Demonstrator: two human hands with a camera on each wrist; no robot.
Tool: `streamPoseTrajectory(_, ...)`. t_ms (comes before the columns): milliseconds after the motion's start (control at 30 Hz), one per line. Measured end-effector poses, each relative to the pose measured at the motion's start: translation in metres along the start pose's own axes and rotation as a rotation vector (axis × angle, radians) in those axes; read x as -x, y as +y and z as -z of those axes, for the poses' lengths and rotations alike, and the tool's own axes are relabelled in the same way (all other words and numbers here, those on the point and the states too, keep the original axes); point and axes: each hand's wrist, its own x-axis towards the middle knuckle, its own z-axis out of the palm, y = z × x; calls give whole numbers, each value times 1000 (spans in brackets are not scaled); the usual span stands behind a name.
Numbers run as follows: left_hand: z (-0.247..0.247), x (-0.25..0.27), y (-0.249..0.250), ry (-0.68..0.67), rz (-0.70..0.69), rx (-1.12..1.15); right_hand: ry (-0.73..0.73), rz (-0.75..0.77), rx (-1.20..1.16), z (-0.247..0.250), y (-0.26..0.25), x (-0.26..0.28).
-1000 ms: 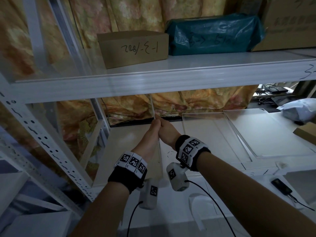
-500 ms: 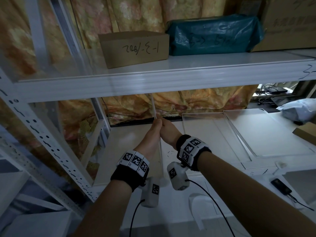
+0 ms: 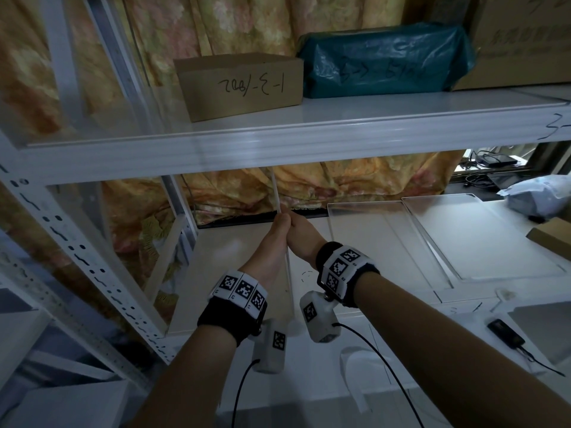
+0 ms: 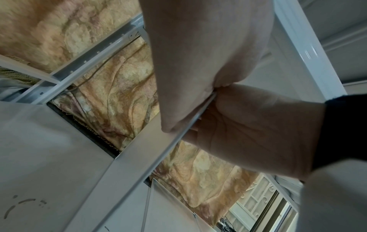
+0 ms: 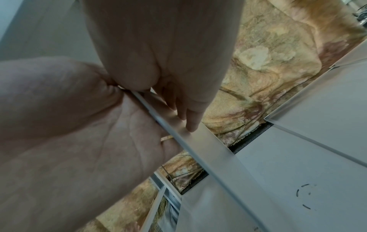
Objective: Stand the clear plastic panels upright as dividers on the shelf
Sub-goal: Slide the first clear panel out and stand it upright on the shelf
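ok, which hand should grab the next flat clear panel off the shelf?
Right. The flat clear plastic panels lie on the right hand's side of the upright clear panel; the left hand could steady it alone.

This is a stockroom for parcels. A white steel shelving rack (image 3: pixel 216 156) with perforated uprights (image 3: pixel 77 251) fills the view. On its upper board sit a cardboard box (image 3: pixel 241 84) with a code handwritten in marker, a teal plastic-wrapped parcel (image 3: pixel 386 60) likewise marked, further right along the rack, and a large printed carton (image 3: pixel 525 38) at the rack's right end. A marker number (image 3: pixel 557 128) is scrawled on that board's front edge; a floral curtain (image 3: pixel 355 183) hangs behind the rack.
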Motion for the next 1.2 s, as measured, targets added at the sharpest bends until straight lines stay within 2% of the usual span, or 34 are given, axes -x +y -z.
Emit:
streamPoseTrajectory(400, 4, 0, 5, -21, 37, -53, 21, -27, -16, 4, -5, 6)
streamPoseTrajectory(800, -1, 16, 20, -61, -6, -179, 20, -46, -77, 5, -13, 14)
streamPoseTrajectory(1000, 1, 16, 28, -72, 14, -219, 39, -24, -6, 14, -33, 29)
streamPoseTrajectory(1200, 5, 24, 43, -105, -42, -271, 39, 14, 80, 19, -44, 36)
